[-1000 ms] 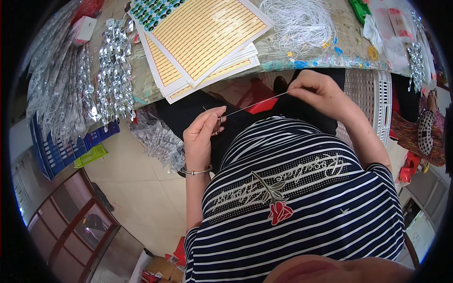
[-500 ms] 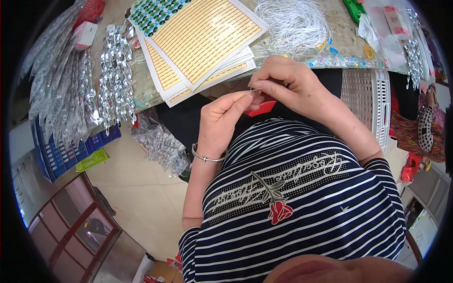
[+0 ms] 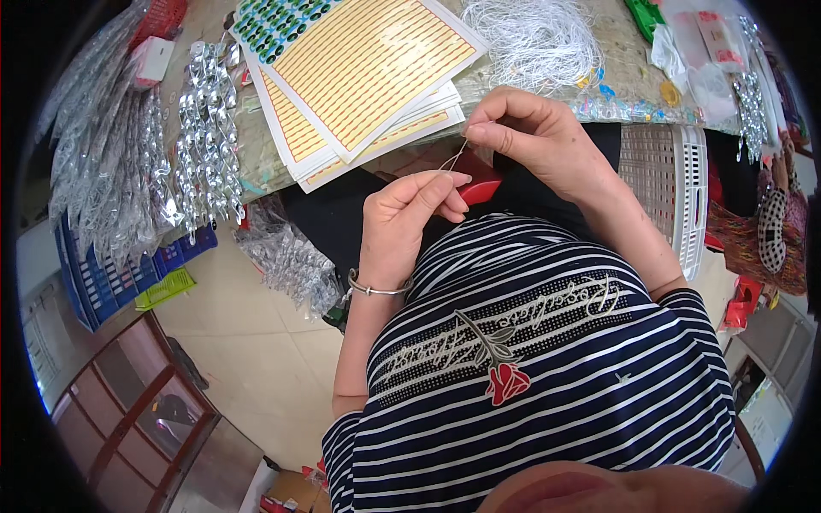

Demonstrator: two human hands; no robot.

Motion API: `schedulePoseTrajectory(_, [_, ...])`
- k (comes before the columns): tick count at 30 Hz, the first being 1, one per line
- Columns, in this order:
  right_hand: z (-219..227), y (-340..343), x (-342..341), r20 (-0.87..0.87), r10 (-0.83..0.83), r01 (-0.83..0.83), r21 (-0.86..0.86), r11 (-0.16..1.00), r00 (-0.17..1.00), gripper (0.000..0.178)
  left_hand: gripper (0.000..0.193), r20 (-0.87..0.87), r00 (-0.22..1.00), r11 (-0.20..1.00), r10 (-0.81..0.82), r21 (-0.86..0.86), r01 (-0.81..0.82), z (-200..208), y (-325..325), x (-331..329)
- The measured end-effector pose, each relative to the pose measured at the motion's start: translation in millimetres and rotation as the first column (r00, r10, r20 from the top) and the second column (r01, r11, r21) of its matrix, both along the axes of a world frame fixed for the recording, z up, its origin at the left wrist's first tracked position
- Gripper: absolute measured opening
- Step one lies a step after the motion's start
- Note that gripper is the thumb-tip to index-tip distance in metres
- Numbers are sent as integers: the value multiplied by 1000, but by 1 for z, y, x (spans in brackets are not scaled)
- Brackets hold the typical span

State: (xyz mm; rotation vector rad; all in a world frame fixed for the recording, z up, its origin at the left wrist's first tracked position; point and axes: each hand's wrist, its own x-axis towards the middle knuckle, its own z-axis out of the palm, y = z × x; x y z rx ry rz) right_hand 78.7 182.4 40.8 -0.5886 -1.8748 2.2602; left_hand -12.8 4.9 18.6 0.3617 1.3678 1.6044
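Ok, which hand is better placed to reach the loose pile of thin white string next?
Probably the right hand: it sits nearer the pile, while the left hand is lower, farther left. Both pinch a thin pale strand.

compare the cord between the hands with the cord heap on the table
The held cord runs between the left hand and right hand; the white cord heap lies on the table. The held cord shows few strands, the heap many, tangled. The held cord looks duller, the heap bright white. Both look thin.
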Motion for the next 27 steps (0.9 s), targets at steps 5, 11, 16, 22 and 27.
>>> schedulePoseTrajectory(5, [1, 0, -2, 3, -9, 9, -61, 998, 1000, 13, 23, 28, 1000, 1000, -10, 10, 10, -1, -1, 1])
schedulePoseTrajectory(11, [1, 0, -5, 6, -27, 27, -59, 998, 1000, 18, 23, 59, 998, 1000, -16, 28, 14, -2, 1, 2])
schedulePoseTrajectory(16, [1, 2, -3, 0, -6, 6, -63, 998, 1000, 17, 25, 90, 996, 1000, 10, 26, -12, -1, 1, 1])
schedulePoseTrajectory(22, [1, -3, -2, -30, -24, 17, -236, 972, 999, 15, 25, 70, 997, 999, -14, 31, 12, -2, -2, 2])
schedulePoseTrajectory(27, [-1, -2, 0, -23, 11, -18, -358, 934, 1000, 15, 24, 75, 997, 1000, 12, -16, -10, 1, 0, 4])
